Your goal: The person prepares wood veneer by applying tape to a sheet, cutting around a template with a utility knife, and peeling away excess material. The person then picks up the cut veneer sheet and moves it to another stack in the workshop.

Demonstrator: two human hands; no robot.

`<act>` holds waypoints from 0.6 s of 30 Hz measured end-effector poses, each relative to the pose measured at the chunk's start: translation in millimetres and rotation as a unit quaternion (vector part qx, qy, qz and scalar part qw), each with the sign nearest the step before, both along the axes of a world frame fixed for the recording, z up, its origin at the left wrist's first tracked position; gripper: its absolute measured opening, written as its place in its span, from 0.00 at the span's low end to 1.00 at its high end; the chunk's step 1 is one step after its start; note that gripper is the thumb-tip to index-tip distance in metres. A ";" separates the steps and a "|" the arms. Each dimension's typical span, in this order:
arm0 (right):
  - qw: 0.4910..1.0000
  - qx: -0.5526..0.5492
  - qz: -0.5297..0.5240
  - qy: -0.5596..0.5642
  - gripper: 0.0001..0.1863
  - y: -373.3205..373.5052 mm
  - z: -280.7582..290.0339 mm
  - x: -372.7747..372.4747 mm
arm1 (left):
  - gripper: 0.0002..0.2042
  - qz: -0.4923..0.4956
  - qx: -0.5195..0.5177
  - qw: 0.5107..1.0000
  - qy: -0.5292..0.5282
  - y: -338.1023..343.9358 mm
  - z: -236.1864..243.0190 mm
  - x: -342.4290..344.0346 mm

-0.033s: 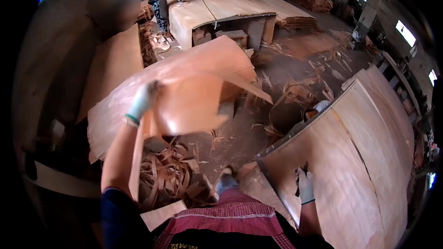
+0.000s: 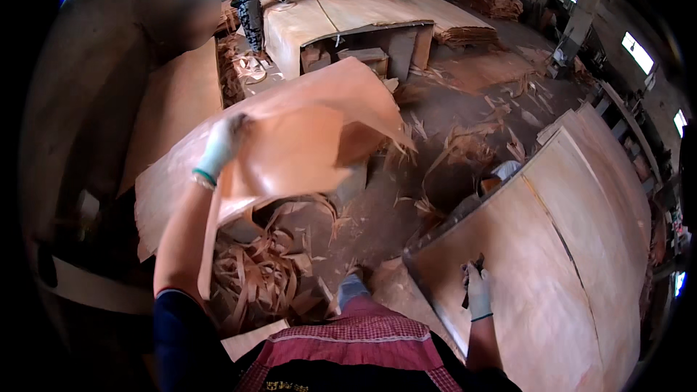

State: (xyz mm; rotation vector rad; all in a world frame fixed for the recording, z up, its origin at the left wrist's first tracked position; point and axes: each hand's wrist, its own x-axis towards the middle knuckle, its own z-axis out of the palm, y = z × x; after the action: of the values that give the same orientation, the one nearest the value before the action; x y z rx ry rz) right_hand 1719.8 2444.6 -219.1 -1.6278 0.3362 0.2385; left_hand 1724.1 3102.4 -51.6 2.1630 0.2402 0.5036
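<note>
2 gloved hands are working: the left hand (image 2: 220, 147) is grasping 1 curled sheet (image 2: 294, 145) over the pile (image 2: 357, 86); the right hand (image 2: 478, 292) is clasping 1 dark tool (image 2: 465, 287) above the pale table (image 2: 523, 236). 1 co-worker (image 2: 253, 9) is touching the far table (image 2: 296, 20). Scraps (image 2: 254, 276) are littering the brown floor (image 2: 370, 221), which is running between the pile's ragged edge and the pale table's straight one.

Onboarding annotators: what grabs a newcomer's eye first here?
Probably the orange-brown wood sheet in the left hand, left of centre. Below it lies a tangled heap of wood strips. At right, the right hand holds a dark object over a broad pale sheet.
</note>
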 end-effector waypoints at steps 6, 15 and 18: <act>0.994 -0.038 0.048 -0.094 0.10 119.6 1.4 108.2 | 0.12 0.094 0.362 0.924 -0.078 21.8 114.0 124.6; 1.000 0.023 0.019 -0.003 0.09 184.0 -4.8 194.1 | 0.15 0.011 0.453 0.882 0.131 118.3 -35.1 256.0; 0.995 0.022 -0.087 0.030 0.12 186.2 -19.4 201.0 | 0.15 -0.001 0.416 0.899 0.136 151.1 -109.9 298.2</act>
State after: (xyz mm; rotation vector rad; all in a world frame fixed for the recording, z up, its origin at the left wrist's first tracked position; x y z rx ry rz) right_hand 1920.8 2630.8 -238.4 -1.5408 0.5135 0.1606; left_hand 2022.3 3253.4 -161.5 3.0813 0.1896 0.3223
